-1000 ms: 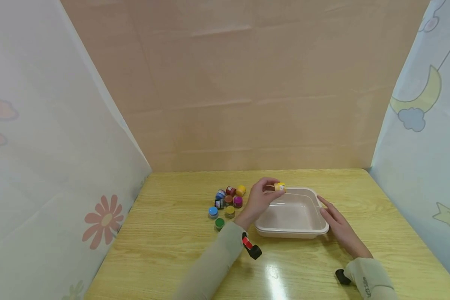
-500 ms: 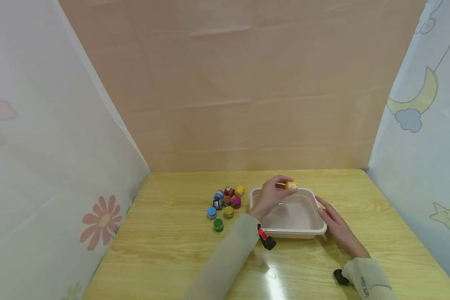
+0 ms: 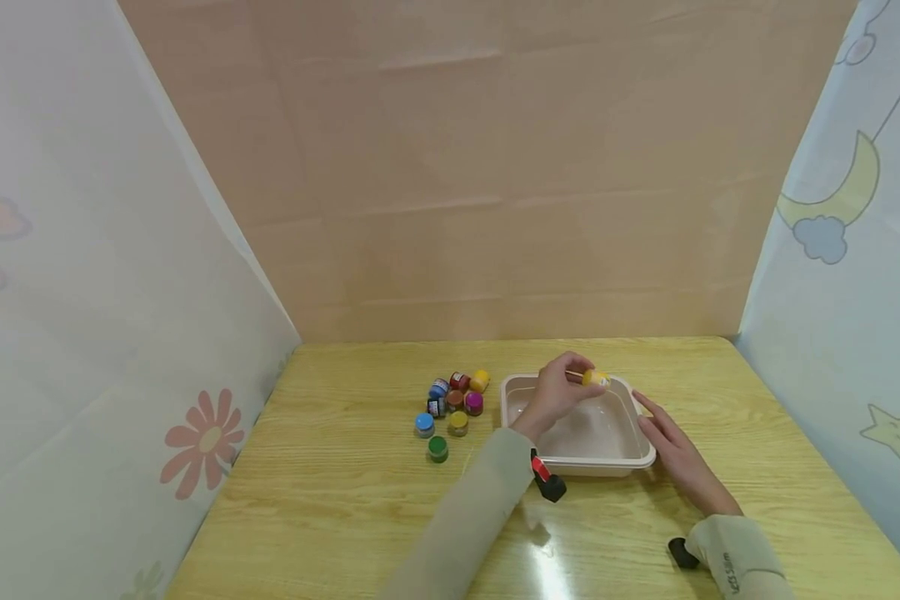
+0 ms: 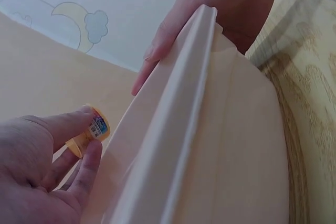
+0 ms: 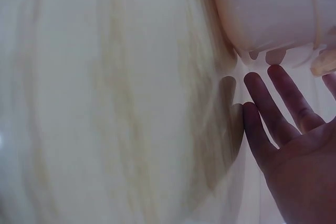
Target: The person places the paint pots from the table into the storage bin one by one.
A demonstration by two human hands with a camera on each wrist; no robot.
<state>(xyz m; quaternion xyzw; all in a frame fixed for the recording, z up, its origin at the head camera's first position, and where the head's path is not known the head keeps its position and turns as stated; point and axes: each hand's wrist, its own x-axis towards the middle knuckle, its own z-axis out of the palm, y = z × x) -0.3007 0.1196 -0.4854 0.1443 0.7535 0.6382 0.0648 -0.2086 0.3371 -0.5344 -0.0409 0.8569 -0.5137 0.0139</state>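
My left hand (image 3: 558,392) is over the pale pink plastic basin (image 3: 592,461), pinching a small yellow paint jar (image 3: 596,379) between thumb and fingers. In the left wrist view the jar (image 4: 93,129) lies tilted, its printed label showing, inside the basin's rim (image 4: 173,108). My right hand (image 3: 675,450) rests against the basin's right side, thumb at the rim. Seen from the right wrist, the fingers (image 5: 262,98) are straight and spread, with fingertips right at the basin's outer wall (image 5: 268,14).
Left of the basin, several small paint jars stand or lie in a loose group: light blue (image 3: 424,425), green (image 3: 438,449), magenta (image 3: 474,403), dark yellow (image 3: 458,423), another yellow (image 3: 480,381). All sit on a wooden table (image 3: 330,467), with a brown paper backdrop (image 3: 495,250) behind.
My left hand has moved right with the yellow paint jar, from the basin's left part toward its far right, and dipped slightly lately. The right hand stays at the basin's side.
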